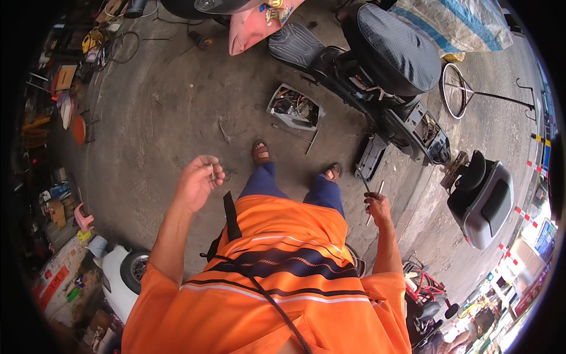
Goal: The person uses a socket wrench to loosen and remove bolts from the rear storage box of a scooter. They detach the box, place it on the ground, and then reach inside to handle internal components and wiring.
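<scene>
My left hand (202, 177) is raised at the left of my body, fingers curled on a small metal piece (212, 173), too small to identify. At my right side, my right hand (376, 206) grips thin metal rod-like tools (380, 189), pointing forward. Ahead stands a partly stripped black scooter (362, 88) with a dark seat (397, 50) and an exposed rear section (429, 131). A grey bin of tools and parts (309, 123) lies before my feet, with a T-shaped tool (312, 141) beside it. A long dark tray-like part (369, 158) lies below the scooter's rear.
A grey top case (489, 212) is at the right, near a metal ring on a rod (454, 109). Cluttered shelves, a red stool (81, 129) and a white scooter (118, 277) line the left. A red bicycle (424, 283) is at lower right.
</scene>
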A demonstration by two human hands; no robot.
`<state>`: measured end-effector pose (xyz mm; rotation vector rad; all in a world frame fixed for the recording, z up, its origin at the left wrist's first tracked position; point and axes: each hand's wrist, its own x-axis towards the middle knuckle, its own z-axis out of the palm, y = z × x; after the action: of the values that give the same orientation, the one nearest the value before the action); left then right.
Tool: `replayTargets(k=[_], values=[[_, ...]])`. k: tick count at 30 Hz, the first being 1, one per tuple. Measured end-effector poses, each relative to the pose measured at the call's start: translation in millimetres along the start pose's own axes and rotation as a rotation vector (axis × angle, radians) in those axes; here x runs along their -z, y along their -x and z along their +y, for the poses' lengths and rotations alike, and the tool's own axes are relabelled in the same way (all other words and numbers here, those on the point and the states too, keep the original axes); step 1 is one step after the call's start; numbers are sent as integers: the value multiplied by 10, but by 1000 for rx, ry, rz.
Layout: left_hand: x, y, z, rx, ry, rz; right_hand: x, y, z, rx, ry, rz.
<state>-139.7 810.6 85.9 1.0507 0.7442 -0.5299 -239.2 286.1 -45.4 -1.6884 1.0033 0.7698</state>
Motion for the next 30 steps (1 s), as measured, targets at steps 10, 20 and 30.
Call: replayTargets(k=[10,20,30], values=[[-706,-1417,-176,438,-394,-111,-2026,713,-1996,462,-136,-577],[-60,-3109,-237,561,-591,-102,-2687,-349,-899,193,368,204],[723,-4280,-1248,352,-1258,-217,-3502,-1808,-32,-32,190,9]])
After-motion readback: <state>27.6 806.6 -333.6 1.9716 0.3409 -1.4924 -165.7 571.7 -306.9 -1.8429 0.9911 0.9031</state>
